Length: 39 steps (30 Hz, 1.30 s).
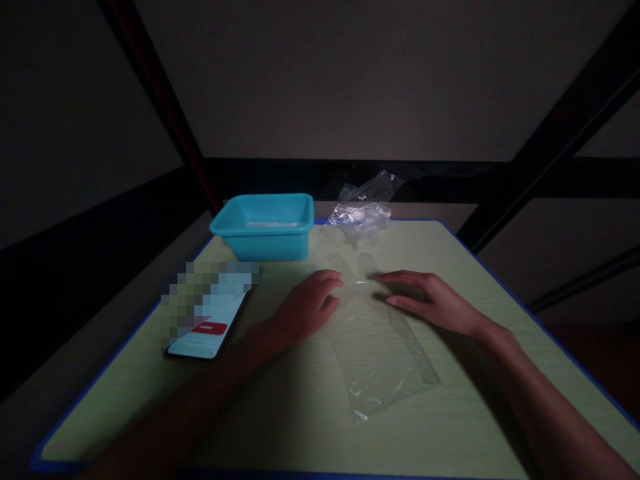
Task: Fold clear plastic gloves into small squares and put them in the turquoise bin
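A clear plastic bag [380,353] with two handle loops lies flat on the table, its handles pointing away from me. At its upper left edge is my left hand [313,303], fingers bent and apart from the thumb, with nothing visible between them. On the other side my right hand [430,300] reaches in from the right; its fingers are stretched toward the handles, with the thumb held apart. Whether the fingertips touch the film is hard to tell in the dim light.
A turquoise plastic basket [265,243] stands at the back left. Crumpled clear plastic [363,210] sits at the table's far edge. A lit phone [200,340], partly pixelated, lies at the left. The pale table [290,427] has a blue rim, with a wall behind.
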### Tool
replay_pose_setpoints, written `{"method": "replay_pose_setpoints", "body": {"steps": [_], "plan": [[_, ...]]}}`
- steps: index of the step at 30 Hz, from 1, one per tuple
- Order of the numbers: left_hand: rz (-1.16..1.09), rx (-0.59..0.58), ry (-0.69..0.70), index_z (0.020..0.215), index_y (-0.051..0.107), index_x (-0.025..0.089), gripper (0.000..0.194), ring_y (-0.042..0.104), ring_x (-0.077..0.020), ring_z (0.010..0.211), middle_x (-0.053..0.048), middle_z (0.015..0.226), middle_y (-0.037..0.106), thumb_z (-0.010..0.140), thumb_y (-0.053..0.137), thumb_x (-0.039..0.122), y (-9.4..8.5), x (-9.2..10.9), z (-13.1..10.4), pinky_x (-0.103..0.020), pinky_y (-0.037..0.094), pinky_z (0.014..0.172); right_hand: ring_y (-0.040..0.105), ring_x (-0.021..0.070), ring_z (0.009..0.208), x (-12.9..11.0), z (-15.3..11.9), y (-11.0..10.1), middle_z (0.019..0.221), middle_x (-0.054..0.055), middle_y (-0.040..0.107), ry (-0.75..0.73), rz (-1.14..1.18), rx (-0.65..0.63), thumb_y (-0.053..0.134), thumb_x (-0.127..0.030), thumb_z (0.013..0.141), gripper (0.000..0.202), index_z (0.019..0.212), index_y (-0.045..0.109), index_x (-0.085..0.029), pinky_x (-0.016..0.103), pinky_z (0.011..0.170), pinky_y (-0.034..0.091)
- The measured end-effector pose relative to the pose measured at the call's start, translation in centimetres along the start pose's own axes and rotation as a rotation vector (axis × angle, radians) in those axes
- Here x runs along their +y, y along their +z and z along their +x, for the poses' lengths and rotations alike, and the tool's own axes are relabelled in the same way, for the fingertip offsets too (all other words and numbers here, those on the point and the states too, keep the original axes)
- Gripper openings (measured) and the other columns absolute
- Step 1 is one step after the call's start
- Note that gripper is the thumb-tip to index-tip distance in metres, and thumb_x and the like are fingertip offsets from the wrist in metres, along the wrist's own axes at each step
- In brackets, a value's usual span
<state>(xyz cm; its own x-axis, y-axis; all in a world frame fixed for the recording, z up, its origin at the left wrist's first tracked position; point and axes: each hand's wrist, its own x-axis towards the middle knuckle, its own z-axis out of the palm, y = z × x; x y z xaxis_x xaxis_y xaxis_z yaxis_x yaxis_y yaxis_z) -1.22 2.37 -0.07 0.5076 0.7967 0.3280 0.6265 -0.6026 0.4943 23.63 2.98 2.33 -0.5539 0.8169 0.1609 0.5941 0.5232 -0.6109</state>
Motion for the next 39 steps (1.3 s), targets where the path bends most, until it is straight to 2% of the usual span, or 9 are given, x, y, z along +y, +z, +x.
{"method": "replay_pose_setpoints", "body": {"steps": [3,6,10,16,22,27,30,35,39], "plan": [[0.096,-0.153,0.139,0.127,0.042,0.011,0.047,0.03,-0.0246,0.133,-0.018,0.142,0.035,0.083,0.052,0.024,0.5,0.6,-0.6,-0.042,0.03,0.107,0.059,0.0245,0.105,0.3,0.0,0.2,0.116,0.008,0.063,-0.015,-0.057,0.039,0.05,-0.039,0.085,0.036,0.114,0.06,-0.019,0.042,0.09,0.047],[0.199,-0.283,0.185,0.135,0.029,0.003,0.067,0.016,-0.0273,0.137,-0.024,0.145,0.023,0.083,0.053,0.038,0.7,0.8,-1.0,-0.043,0.023,0.11,0.06,0.0235,0.104,0.6,0.1,0.3,0.115,0.011,0.063,-0.031,-0.109,0.03,0.047,-0.038,0.087,0.037,0.113,0.06,-0.016,0.042,0.089,0.048],[0.3,-0.363,0.193,0.136,0.025,-0.001,0.074,0.013,-0.0285,0.137,-0.026,0.145,0.02,0.084,0.05,0.047,0.4,0.6,-1.3,-0.042,0.022,0.11,0.061,0.0228,0.102,0.8,0.2,0.4,0.115,0.013,0.064,-0.054,-0.167,-0.007,0.045,-0.035,0.088,0.036,0.114,0.059,-0.013,0.041,0.088,0.049],[0.38,-0.445,0.165,0.136,0.024,-0.003,0.078,0.014,-0.0288,0.137,-0.026,0.146,0.018,0.085,0.047,0.051,-0.1,1.1,-1.4,-0.04,0.02,0.111,0.061,0.0225,0.102,1.4,0.2,0.5,0.115,0.015,0.063,-0.077,-0.188,-0.014,0.045,-0.032,0.089,0.036,0.115,0.058,-0.01,0.041,0.087,0.049],[0.358,-0.421,0.175,0.136,0.023,-0.002,0.078,0.015,-0.0292,0.137,-0.026,0.146,0.019,0.085,0.047,0.051,-0.1,0.8,-1.3,-0.042,0.022,0.11,0.061,0.022,0.101,1.5,0.1,0.5,0.114,0.013,0.064,-0.096,-0.204,-0.008,0.045,-0.032,0.089,0.034,0.114,0.058,-0.013,0.041,0.087,0.05],[0.324,-0.266,0.19,0.137,0.018,-0.002,0.076,0.009,-0.0277,0.138,-0.027,0.146,0.016,0.086,0.045,0.048,-0.1,0.9,-1.0,-0.043,0.02,0.111,0.062,0.0219,0.1,1.2,0.2,0.4,0.112,0.014,0.065,-0.113,-0.221,0.01,0.043,-0.032,0.09,0.033,0.112,0.06,-0.013,0.04,0.086,0.05],[0.303,-0.203,0.22,0.137,0.017,0.0,0.072,0.007,-0.0257,0.139,-0.025,0.147,0.016,0.088,0.041,0.046,0.5,1.3,-1.0,-0.041,0.019,0.112,0.063,0.0209,0.099,1.2,0.2,0.5,0.11,0.013,0.066,-0.135,-0.23,0.012,0.038,-0.026,0.091,0.033,0.111,0.06,-0.014,0.04,0.085,0.051],[0.308,-0.266,0.222,0.137,0.022,0.001,0.071,0.013,-0.0252,0.138,-0.023,0.147,0.021,0.088,0.04,0.049,1.9,1.8,-1.1,-0.039,0.021,0.111,0.061,0.0217,0.102,1.4,0.1,0.5,0.112,0.013,0.065,-0.164,-0.278,0.005,0.032,-0.016,0.087,0.037,0.112,0.059,-0.012,0.043,0.088,0.049],[0.341,-0.322,0.218,0.136,0.025,0.001,0.074,0.016,-0.0254,0.138,-0.021,0.146,0.023,0.087,0.037,0.055,2.2,2.0,-0.9,-0.039,0.022,0.11,0.06,0.0223,0.104,1.5,0.0,0.5,0.113,0.013,0.064,-0.163,-0.34,0.001,0.033,-0.011,0.084,0.038,0.114,0.058,-0.013,0.044,0.089,0.049]]}}
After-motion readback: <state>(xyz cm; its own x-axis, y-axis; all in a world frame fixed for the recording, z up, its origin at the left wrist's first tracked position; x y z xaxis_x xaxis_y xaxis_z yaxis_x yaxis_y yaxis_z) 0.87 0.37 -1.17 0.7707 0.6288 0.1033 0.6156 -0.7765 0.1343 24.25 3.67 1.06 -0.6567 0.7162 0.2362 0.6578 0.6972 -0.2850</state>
